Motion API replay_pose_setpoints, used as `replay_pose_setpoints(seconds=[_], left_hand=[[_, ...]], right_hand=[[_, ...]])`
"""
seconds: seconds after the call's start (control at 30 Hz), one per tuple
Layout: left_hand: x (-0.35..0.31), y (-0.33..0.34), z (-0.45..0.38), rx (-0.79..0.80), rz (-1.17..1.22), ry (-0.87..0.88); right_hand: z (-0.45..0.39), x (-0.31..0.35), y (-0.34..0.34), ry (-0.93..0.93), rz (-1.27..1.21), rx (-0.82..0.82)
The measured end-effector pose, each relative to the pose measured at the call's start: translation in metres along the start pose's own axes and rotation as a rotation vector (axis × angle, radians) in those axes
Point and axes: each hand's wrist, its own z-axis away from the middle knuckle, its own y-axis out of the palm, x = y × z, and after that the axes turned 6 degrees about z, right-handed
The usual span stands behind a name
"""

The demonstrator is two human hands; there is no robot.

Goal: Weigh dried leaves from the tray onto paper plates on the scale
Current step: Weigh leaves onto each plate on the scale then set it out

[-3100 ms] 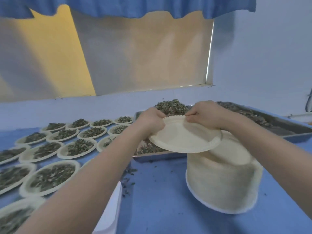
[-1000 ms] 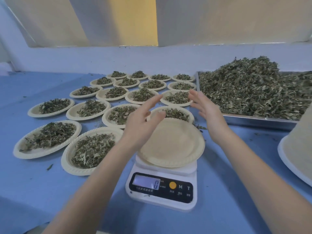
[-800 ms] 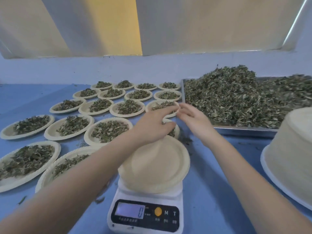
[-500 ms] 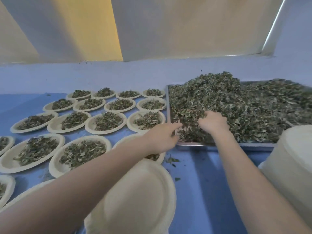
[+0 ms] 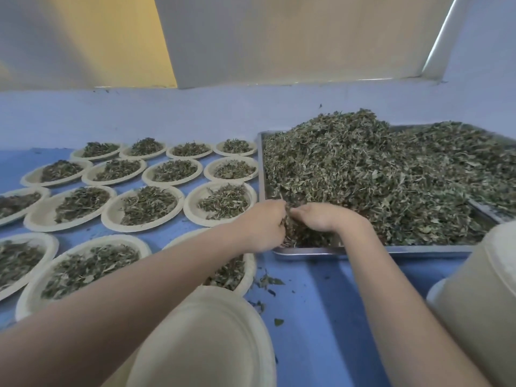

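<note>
Together, both hands (image 5: pixel 293 222) gathering leaves (image 5: pixel 363 169), tray edge (image 5: pixel 391 249)

A blue bench (image 5: pixel 329 317) is carrying the work area. A pale blue wall (image 5: pixel 195 115) is rising directly behind the bench. Above the wall, a window (image 5: pixel 279 37) is showing a grey-beige panel, and a yellow panel (image 5: pixel 122 37) is lying to the left of it. A narrow strip of light (image 5: pixel 439 34) is running diagonally along the window's right edge.
</note>
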Motion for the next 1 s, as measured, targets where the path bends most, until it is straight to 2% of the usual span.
replay_pose_setpoints(seconds=[0.07,0.13,0.2,0.3,0.57,0.67,0.73,0.8,0.9,1.0], left_hand=[[0.000,-0.002,-0.003,0.008,0.001,-0.028],[-0.003,-0.004,-0.005,-0.005,0.041,-0.050],[-0.006,-0.006,-0.005,-0.040,0.085,-0.058],[-0.009,-0.007,-0.003,-0.088,0.130,-0.057],[-0.001,-0.009,0.019,-0.162,0.286,-0.123],[-0.005,-0.012,0.028,-0.225,0.459,-0.192],[-0.011,-0.015,0.034,-0.254,0.738,-0.269],[-0.020,-0.021,0.043,-0.263,1.067,-0.365],[-0.029,-0.032,0.060,-0.287,1.329,-0.499],[-0.022,-0.036,0.083,-0.424,1.450,-0.563]], right_hand=[[0.011,-0.004,0.000,-0.045,-0.106,-0.034],[0.021,-0.010,-0.004,0.003,-0.148,-0.082],[0.030,-0.008,-0.004,0.115,-0.095,-0.016],[0.033,0.010,0.007,0.072,0.025,0.097],[0.023,0.038,0.018,-0.173,-0.010,-0.206],[0.023,0.030,0.005,-0.082,-0.242,-0.354],[0.024,0.027,-0.004,-0.003,-0.491,-0.475],[0.031,0.029,-0.013,0.055,-0.772,-0.529],[0.053,0.046,-0.028,0.027,-1.129,-0.446],[0.086,0.075,-0.030,-0.150,-1.254,-0.311]])
